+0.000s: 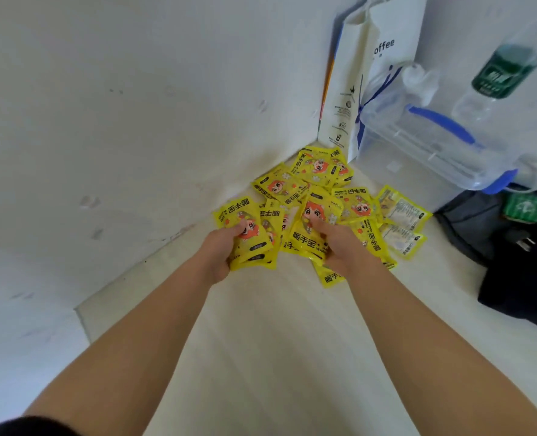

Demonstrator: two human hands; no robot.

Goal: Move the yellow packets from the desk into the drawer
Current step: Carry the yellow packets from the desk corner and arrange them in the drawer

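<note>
Yellow packets: heaped loosely in the far corner of the desk, close against the white wall. Lie one over another, most with the picture side up, two at the right edge turned over to show the pale printed back.

Looks like an early stage of the task. Nearly the whole heap on the desk; no drawer in view, so not possible to say if any packet is inside it.

Left hand: grips a small stack of packets by the near edge, thumb on top, fingers curled under. Right hand: pinches one or a few more from the middle of the heap, thumb pressed on the printed face.

Left to do, as a judgement: lift both handfuls, carry to the drawer, come back for the rest, probably several times.

Flat rectangular sachets of glossy film, sealed at the edges, a little puffed in the middle, with an orange-red cartoon face and black characters. Probably slippery, so a stack may slide apart. Desk surface pale, smooth, matt.
</note>
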